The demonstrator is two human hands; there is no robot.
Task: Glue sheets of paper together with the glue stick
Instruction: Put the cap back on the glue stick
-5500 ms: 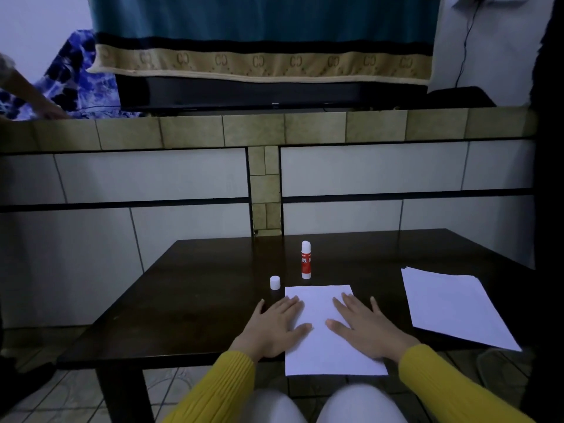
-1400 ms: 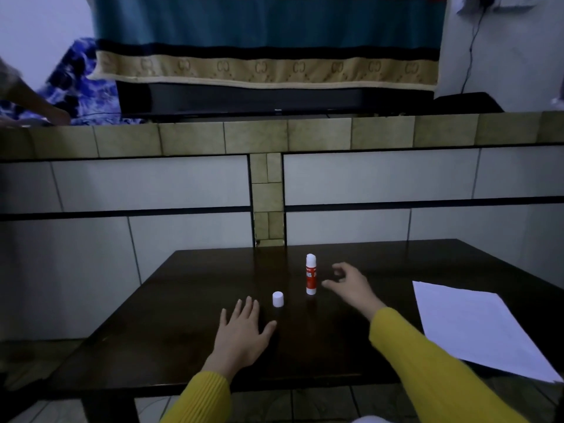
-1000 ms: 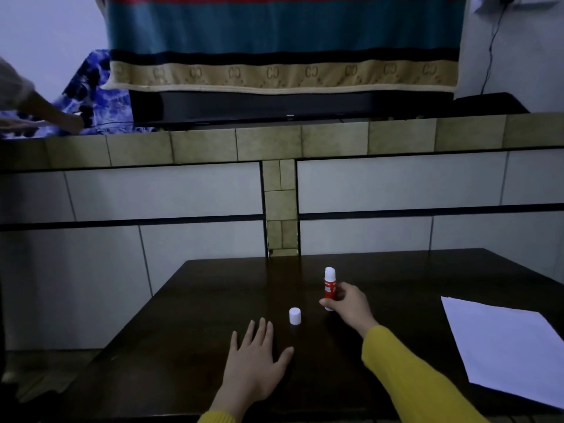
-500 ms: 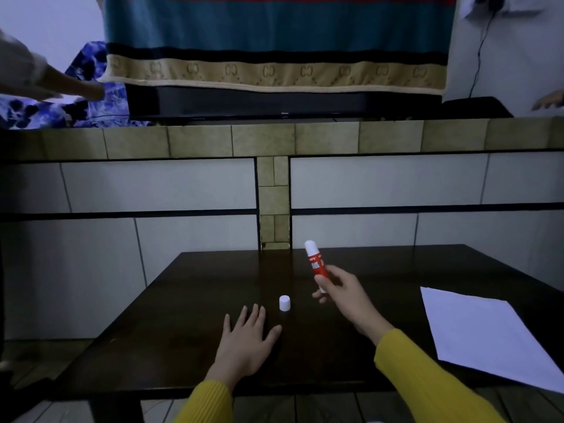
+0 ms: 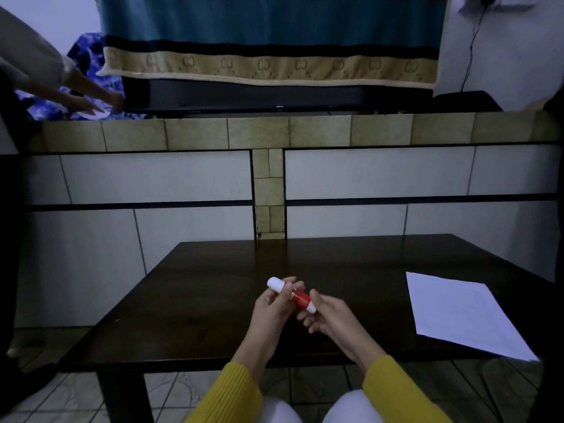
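A red glue stick [image 5: 300,297] with white ends is held tilted above the dark wooden table [image 5: 198,300], its white upper end pointing up and left. My left hand [image 5: 270,309] grips the upper part, fingers curled round it just below the white end. My right hand [image 5: 331,315] pinches the lower end between thumb and fingers. A stack of white paper sheets [image 5: 460,312] lies on the table to the right, apart from both hands. I see no loose white cap on the table.
Behind the table rises a tiled wall with a ledge [image 5: 259,132], which carries a black screen under a hanging teal cloth [image 5: 268,32]. Another person's hands [image 5: 91,102] reach over the ledge at the upper left. The table's front edge is close to my knees.
My right hand lifted the glue stick off the table and brought it towards me. My left hand left the tabletop and took its upper end. The small white cap is gone from the table.
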